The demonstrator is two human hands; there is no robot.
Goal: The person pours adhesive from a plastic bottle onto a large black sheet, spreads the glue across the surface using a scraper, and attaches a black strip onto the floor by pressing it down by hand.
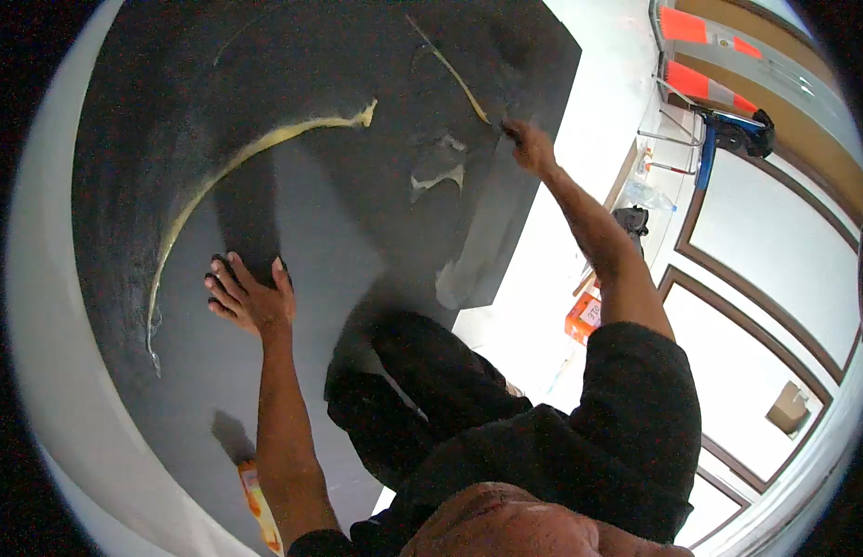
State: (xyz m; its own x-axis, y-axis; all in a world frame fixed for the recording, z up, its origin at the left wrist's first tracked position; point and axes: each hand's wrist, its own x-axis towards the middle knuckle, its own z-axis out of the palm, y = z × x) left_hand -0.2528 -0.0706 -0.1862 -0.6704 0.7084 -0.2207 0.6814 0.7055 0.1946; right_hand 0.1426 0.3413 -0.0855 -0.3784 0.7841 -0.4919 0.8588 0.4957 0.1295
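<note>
My left hand (252,295) lies with its fingers spread on a large dark grey sheet (311,223), beside a long curved streak of yellowish paste (222,172). My right hand (533,148) is closed near the sheet's right side, its fingers around something small and dark that I cannot make out. A thinner yellowish streak (461,79) ends right by that hand. Between the two hands a smaller pale smear (441,178) shows on the surface. A lighter band of spread film (487,223) runs down below my right hand.
An orange and yellow packet (258,506) sits by my left forearm. Beyond the sheet's right edge are an orange box (583,317), a clear plastic bottle (649,197), a metal-legged chair (705,148), orange cones (696,84) and a cardboard box (788,407).
</note>
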